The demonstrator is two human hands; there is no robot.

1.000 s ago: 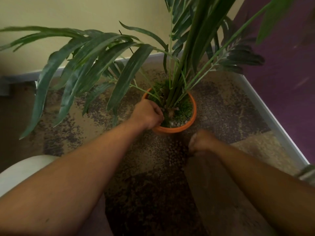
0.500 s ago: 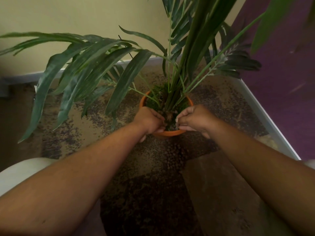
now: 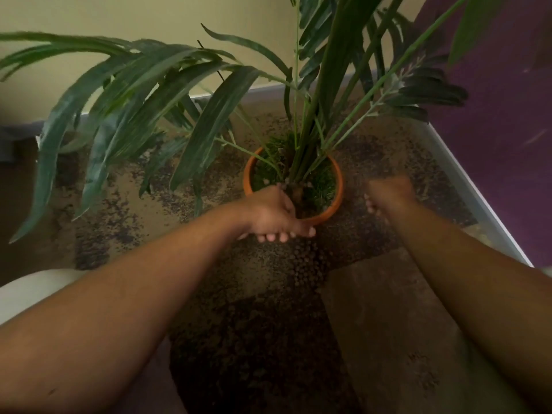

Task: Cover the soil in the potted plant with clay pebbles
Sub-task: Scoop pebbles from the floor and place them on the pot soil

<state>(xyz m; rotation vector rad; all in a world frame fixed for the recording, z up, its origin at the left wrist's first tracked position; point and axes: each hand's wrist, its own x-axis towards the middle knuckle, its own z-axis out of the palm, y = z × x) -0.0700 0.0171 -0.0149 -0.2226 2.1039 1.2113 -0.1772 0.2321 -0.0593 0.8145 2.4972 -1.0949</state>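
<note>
Down on a speckled brown floor sits a round orange pot, and everything else is placed against it. Long green fronds rise from its middle and arch away to the left of the pot and above it, with darker stems leaning off to its right. Inside the rim, green mossy growth covers most of the surface around the stem bases; a few pale lumps show by the stems at the near side, too blurred to name.

At the pot's near-left rim the left hand rests, thumb side over the lip and the fingers curled down the outside wall, so the hand grips the rim itself. Whether anything lies inside that palm cannot be told.

Just right of the pot, apart from its wall, the right hand hangs smeared by motion blur. It looks bunched into a loose fist with the fingertips tucked under, but whether it holds anything cannot be told.

Directly in front of the pot, between both forearms, a scatter of round brown clay pebbles lies on the floor, thickest just below the left hand. Beyond the pot a pale skirting strip runs along a yellow wall and a purple one.
</note>
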